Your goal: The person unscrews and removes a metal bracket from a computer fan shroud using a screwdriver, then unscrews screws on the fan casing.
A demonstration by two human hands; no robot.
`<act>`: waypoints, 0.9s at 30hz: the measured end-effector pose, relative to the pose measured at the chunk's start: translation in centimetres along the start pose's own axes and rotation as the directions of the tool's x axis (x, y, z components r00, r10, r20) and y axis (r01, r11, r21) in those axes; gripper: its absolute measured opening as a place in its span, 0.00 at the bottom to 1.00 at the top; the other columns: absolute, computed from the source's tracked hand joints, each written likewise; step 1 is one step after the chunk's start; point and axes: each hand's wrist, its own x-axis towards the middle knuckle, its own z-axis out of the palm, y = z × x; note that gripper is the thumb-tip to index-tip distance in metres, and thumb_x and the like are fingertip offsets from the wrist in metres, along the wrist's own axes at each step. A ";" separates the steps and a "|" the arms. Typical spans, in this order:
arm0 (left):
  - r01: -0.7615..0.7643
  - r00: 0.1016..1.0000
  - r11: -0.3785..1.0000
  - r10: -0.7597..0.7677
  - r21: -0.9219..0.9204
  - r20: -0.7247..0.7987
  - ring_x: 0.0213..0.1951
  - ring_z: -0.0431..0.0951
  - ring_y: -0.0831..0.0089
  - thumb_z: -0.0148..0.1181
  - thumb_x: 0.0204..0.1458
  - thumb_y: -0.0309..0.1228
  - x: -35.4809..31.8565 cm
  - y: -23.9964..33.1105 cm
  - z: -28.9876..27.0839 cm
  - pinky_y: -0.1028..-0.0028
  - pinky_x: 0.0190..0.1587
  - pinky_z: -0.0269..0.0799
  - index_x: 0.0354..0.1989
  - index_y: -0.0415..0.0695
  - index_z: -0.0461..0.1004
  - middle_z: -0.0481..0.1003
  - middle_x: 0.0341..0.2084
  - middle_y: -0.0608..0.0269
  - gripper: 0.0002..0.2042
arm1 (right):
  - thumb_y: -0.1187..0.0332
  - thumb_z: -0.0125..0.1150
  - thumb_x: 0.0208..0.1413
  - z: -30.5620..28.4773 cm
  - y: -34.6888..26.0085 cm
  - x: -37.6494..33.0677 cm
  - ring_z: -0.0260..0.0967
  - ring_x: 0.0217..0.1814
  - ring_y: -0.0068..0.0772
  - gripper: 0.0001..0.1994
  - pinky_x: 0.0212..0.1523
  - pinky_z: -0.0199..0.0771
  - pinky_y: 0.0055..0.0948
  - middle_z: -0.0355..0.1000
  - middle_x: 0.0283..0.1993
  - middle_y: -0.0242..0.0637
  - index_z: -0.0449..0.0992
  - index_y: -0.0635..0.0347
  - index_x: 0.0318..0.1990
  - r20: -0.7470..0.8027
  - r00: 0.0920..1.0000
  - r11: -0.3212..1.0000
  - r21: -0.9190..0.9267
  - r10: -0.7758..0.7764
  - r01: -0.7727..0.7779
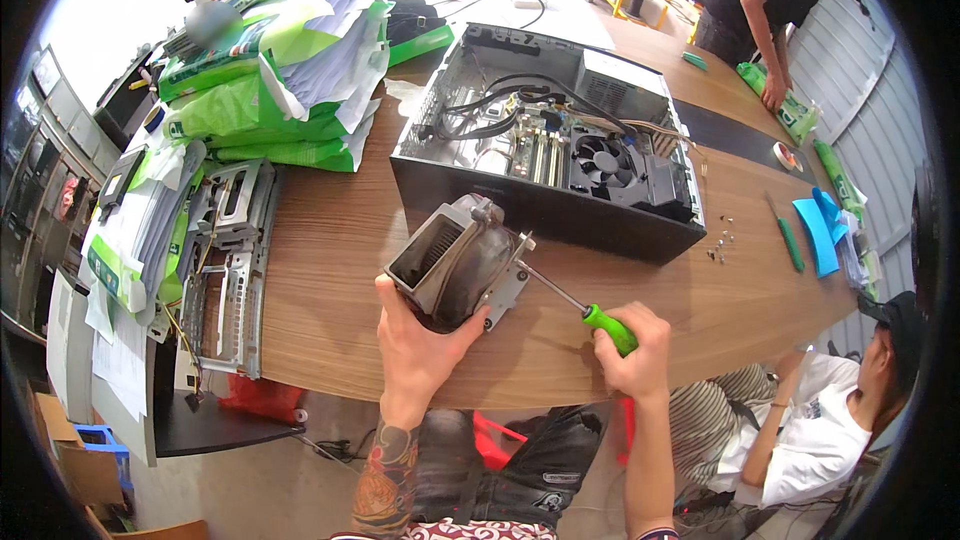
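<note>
My left hand grips a dusty grey blower fan at the table's near edge. Its rectangular opening, with dark fins inside, faces up and left; a metal bracket runs along its right side. In my right hand is a screwdriver with a bright green handle. The screwdriver's thin shaft points up-left, its tip at the bracket beside a screw post. Just beyond lies a black computer case on its side with the top panel off, showing cables, memory slots and a round cooling fan.
Loose screws lie right of the case, near a green-handled tool and blue strips. Metal drive frames and a tall stack of green packages stand left. One person works at far right; another sits nearby.
</note>
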 end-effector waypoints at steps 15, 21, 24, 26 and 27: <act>-0.002 1.000 0.999 0.001 0.033 0.026 0.41 0.81 0.50 0.79 0.34 0.34 0.5 0.3 -0.4 0.60 0.42 0.77 0.49 0.37 0.58 0.77 0.40 0.44 0.38 | 0.72 0.70 0.50 -0.9 0.6 0.4 0.74 0.28 0.23 0.10 0.30 0.73 0.24 0.78 0.35 0.38 0.81 0.67 0.38 0.122 0.973 0.916 0.330 0.197 -0.227; -0.053 0.999 0.997 0.052 0.049 0.009 0.41 0.81 0.49 0.80 0.33 0.35 0.6 0.9 -0.4 0.60 0.43 0.77 0.49 0.36 0.59 0.78 0.39 0.44 0.38 | 0.72 0.71 0.47 -0.5 -0.3 -0.2 0.76 0.28 0.34 0.11 0.31 0.75 0.28 0.78 0.32 0.41 0.81 0.65 0.38 0.029 0.998 0.987 0.151 0.055 -0.059; -0.027 1.000 0.997 0.027 0.076 0.004 0.41 0.81 0.48 0.80 0.32 0.35 0.4 0.7 -0.3 0.59 0.43 0.77 0.50 0.37 0.59 0.77 0.40 0.43 0.39 | 0.75 0.69 0.44 -0.2 -0.7 -0.5 0.74 0.28 0.38 0.11 0.30 0.72 0.29 0.76 0.29 0.42 0.81 0.63 0.38 -0.047 0.999 0.998 0.062 0.019 -0.016; -0.019 1.000 0.996 0.019 0.082 -0.003 0.42 0.80 0.48 0.80 0.32 0.36 0.3 0.3 -0.1 0.58 0.43 0.76 0.50 0.37 0.58 0.77 0.40 0.43 0.39 | 0.74 0.70 0.41 0.2 -0.9 -0.3 0.73 0.26 0.38 0.12 0.28 0.71 0.31 0.74 0.27 0.41 0.81 0.62 0.37 -0.089 0.996 1.000 0.017 -0.013 0.014; -0.005 1.000 0.996 0.006 0.089 -0.010 0.43 0.80 0.48 0.80 0.32 0.36 0.3 0.2 -0.1 0.57 0.43 0.76 0.50 0.37 0.58 0.77 0.41 0.42 0.40 | 0.74 0.69 0.41 0.3 -1.1 -0.2 0.72 0.26 0.39 0.12 0.28 0.71 0.31 0.73 0.28 0.41 0.80 0.63 0.37 -0.100 0.994 0.999 -0.012 -0.030 0.029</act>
